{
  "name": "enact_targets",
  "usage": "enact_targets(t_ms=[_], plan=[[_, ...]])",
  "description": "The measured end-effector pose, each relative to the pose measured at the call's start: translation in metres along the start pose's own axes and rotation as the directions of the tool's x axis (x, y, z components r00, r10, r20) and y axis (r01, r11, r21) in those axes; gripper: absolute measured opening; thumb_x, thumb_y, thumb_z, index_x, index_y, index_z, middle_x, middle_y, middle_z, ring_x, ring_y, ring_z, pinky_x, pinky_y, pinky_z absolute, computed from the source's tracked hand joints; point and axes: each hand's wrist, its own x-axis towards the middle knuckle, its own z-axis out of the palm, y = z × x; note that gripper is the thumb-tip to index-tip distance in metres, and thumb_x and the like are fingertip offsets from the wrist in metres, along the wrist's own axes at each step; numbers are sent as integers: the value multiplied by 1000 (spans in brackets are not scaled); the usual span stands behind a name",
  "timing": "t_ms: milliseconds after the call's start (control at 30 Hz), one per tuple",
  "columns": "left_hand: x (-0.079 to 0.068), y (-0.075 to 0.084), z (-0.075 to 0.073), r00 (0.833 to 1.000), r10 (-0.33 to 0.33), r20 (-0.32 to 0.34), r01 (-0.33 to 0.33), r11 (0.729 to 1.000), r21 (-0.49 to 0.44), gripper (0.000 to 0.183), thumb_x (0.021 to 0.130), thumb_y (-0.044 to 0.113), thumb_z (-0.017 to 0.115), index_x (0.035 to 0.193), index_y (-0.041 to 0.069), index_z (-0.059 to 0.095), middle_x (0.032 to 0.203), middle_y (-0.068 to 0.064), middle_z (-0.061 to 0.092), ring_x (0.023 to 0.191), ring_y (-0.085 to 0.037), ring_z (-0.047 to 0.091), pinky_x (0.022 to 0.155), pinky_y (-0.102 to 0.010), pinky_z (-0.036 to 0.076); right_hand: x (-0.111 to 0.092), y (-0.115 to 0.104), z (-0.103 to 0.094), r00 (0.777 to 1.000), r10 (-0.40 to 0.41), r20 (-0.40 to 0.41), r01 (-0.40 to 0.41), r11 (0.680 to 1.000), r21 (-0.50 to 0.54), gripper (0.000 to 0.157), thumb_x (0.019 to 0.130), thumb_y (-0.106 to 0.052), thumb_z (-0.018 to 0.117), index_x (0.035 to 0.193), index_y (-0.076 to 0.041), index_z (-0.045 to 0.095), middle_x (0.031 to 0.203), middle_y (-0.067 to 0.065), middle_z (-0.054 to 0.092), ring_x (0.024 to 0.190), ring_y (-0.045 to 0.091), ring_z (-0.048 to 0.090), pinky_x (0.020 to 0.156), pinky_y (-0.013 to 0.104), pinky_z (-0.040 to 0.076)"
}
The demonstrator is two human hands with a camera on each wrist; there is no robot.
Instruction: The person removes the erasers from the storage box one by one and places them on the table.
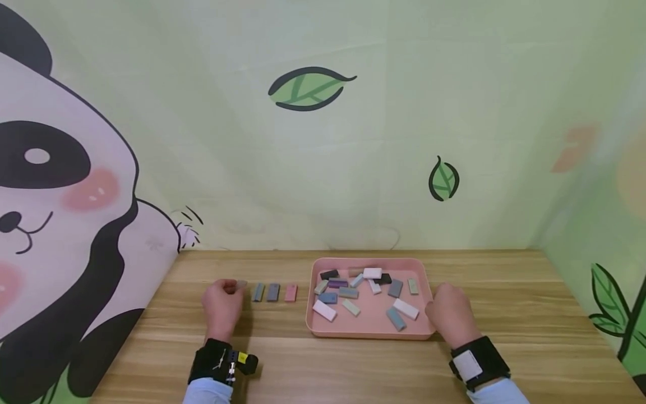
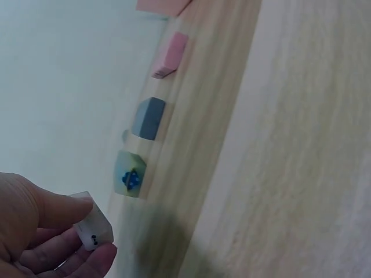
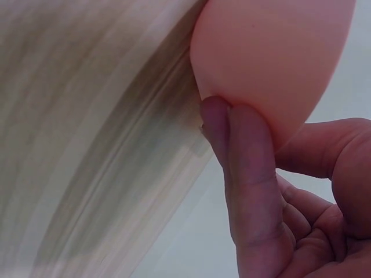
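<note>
My left hand [image 1: 224,308] pinches a small white block [image 2: 94,229] with a tiny dark print, between thumb and fingers, at the left end of a row. Beside it on the table lie a greenish block [image 1: 258,292] with a blue print, a blue-grey block [image 1: 273,292] and a pink block [image 1: 291,292], spaced apart. To their right is a pink tray [image 1: 370,332] of small coloured blocks. My right hand [image 1: 451,314] grips the tray's right side; in the right wrist view its fingers [image 3: 252,168] press the outer wall, with the thumb at the rim.
Several white, blue, green, purple and black blocks lie loosely in the tray, some overlapping, such as a white block [image 1: 372,273] near the back. The wooden table [image 1: 348,370] ends against a green backdrop [image 1: 323,168] printed with a panda and leaves.
</note>
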Motion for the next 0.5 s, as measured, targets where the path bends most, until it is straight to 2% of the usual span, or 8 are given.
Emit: enact_targets(t_ms=[233,500], plan=[[3,-6,8,1000,-10,1,10,999,35,25,85,22,67,103,5,68,97,-13,67,87,-25,60,70,-34,48,0,-1,0,1000,24,14,-24,1000,9,15,84,-5,55,74,1,63,58,6,50,50,17,51,42,24,35],[2,-4,13,1000,-7,5,6,998,66,24,85,25,67,99,5,70,95,-13,68,86,-25,60,69,-34,47,0,-1,1,999,39,18,-39,999,12,14,85,-6,54,78,2,63,60,8,50,51,18,52,43,24,36]])
